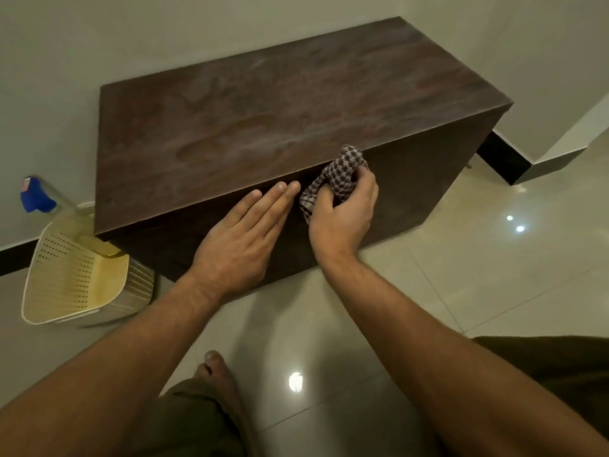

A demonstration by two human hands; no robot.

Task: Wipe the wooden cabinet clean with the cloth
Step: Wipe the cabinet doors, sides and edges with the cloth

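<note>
Soft, light checked cloth (339, 179) bunched in clenched right hand (346, 216) at wooden cabinet (263, 110) front edge, left hand (240, 239) flat, released.

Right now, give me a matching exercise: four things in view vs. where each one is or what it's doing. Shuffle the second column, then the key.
Things
1. left hand
2. right hand
3. cloth
4. basket

Places or states
A. bunched at the cabinet's top front edge
B. on the floor at the cabinet's left end
C. flat, fingers extended against the cabinet front
D. closed around checked fabric

Pairs: 1-C, 2-D, 3-A, 4-B
</note>
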